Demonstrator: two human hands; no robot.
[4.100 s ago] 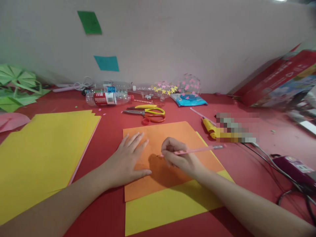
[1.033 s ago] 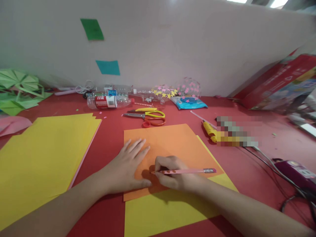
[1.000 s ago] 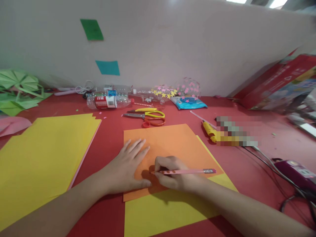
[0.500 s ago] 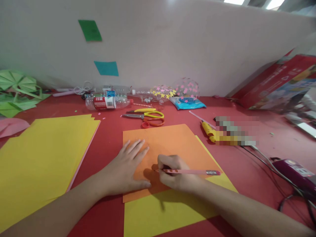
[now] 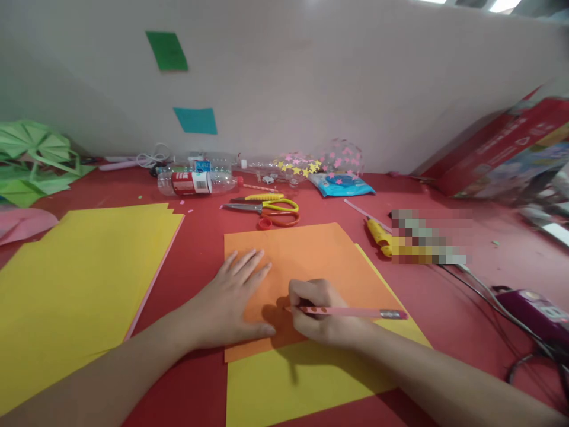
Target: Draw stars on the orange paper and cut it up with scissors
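Observation:
An orange sheet of paper [image 5: 306, 249] lies over a yellow sheet [image 5: 275, 385] on the red table [image 5: 195, 379]. My left hand [image 5: 231, 302] rests flat on the orange sheet's left edge, fingers spread. Gripped in my right hand [image 5: 322, 311] is a pink pencil [image 5: 355, 312] with dark spots and an eraser end that points right. The pencil's tip is at the orange paper, in the shadow between my hands. No drawn marks can be made out there.
At left lies a stack of yellow paper [image 5: 89, 273]. Beyond the sheets are scissors [image 5: 275, 210], a plastic bottle [image 5: 191, 182] and a blue packet [image 5: 342, 185]. A yellow glue gun [image 5: 380, 237] and a cord [image 5: 480, 287] lie right; a red box [image 5: 511, 148] stands behind.
The whole view has shifted slightly, so things sit a little further right. My left hand stays flat on the paper, and the pencil in my right hand has hardly moved against the sheet.

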